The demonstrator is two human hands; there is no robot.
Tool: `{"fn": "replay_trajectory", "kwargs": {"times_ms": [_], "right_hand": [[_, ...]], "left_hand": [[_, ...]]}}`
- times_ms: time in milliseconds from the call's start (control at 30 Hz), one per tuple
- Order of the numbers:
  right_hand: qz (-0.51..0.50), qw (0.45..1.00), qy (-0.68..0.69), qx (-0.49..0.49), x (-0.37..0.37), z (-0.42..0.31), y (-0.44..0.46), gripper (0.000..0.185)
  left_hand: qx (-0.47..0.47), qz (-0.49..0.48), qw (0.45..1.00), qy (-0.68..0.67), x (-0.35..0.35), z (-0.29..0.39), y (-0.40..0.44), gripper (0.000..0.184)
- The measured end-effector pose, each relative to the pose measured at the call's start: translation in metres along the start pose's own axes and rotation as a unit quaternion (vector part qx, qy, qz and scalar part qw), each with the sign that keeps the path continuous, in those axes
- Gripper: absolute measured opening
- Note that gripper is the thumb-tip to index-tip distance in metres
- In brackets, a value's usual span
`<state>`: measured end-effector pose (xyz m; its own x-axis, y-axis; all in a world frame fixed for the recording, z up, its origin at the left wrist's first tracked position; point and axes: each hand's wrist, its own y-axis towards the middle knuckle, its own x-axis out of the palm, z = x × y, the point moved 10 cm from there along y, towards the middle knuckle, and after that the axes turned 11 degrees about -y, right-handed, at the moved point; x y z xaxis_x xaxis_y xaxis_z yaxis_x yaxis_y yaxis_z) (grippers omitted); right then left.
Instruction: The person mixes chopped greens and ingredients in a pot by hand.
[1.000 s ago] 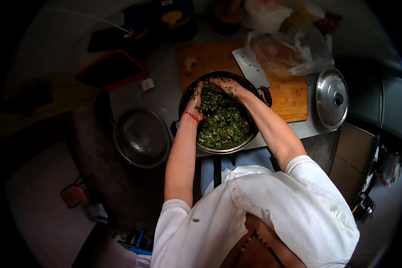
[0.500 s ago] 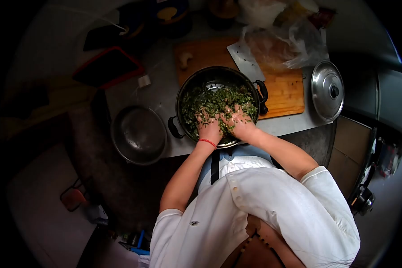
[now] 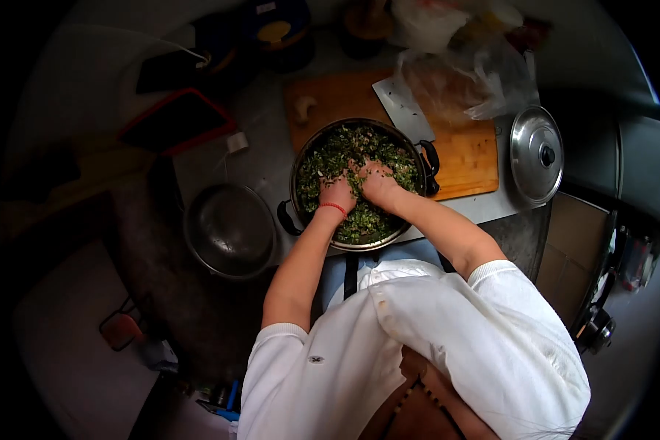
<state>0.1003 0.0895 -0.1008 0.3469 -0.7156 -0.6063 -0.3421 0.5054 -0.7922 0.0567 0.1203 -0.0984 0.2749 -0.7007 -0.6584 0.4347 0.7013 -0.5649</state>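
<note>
The left hand (image 3: 337, 195) and right hand (image 3: 378, 182) are deep in the chopped greens (image 3: 365, 222) inside the big pot (image 3: 361, 247), fingers too hidden to tell if wide or closed, with a bowl (image 3: 231, 229) left of the pot.

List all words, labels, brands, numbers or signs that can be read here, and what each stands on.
No text can be read.
Pale label on the dark container at the top: too small and blurred to read.
Reddish marks on the whitish bag: too blurred to tell whether they are letters.
Small dark emblem on the white shirt: no letters can be made out.
</note>
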Motion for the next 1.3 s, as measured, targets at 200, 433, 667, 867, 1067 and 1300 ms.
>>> {"fn": "replay_trajectory", "kwargs": {"times_ms": [200,433,667,867,1067,1300], "right_hand": [[0.373,0.908,0.186,0.049,-0.073,0.009,-0.088,0.049],[0.504,0.722,0.419,0.222,-0.038,0.052,-0.152,0.038],[0.408,0.638,0.611,0.229,0.017,0.081,-0.092,0.024],[0.299,0.574,0.741,0.177,0.049,0.119,0.011,0.014],[0.190,0.573,0.797,0.026,0.082,0.105,0.123,0.031],[0.339,0.704,0.622,-0.043,-0.006,0.084,0.002,0.023]], "left_hand": [[0.012,-0.030,0.992,-0.121,-0.015,0.005,-0.027,0.052],[0.051,0.209,0.942,-0.259,-0.078,0.007,-0.092,0.052],[-0.204,0.111,0.776,-0.587,-0.017,-0.080,-0.046,0.055],[-0.278,-0.014,0.696,-0.662,-0.026,-0.043,-0.014,0.057],[-0.211,-0.063,0.764,-0.607,-0.029,-0.031,0.015,0.055],[0.048,-0.084,0.857,-0.506,-0.025,-0.027,0.010,0.045]]}}
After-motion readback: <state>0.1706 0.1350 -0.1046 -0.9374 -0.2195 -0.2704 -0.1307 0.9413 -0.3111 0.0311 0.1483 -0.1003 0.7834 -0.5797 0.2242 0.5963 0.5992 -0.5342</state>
